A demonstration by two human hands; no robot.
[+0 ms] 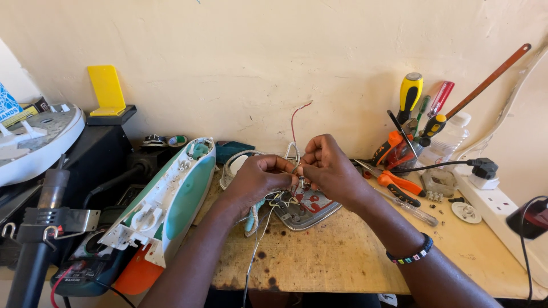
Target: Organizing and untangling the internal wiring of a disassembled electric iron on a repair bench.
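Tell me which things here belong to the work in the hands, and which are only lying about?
In use:
left hand and right hand, pinching a small part and thin wires
metal soleplate beneath them

Lying about:
white and green iron housing
screwdrivers in a holder
orange pliers
power strip
tape rolls
multimeter

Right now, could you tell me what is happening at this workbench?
A person has both hands together over a wooden bench. The left hand and right hand pinch a small metal part and thin wires between the fingers, just above an iron soleplate lying flat. The iron's white and green housing lies to the left, apart from it. Screwdrivers and pliers stand in a tool holder by the wall on the right.
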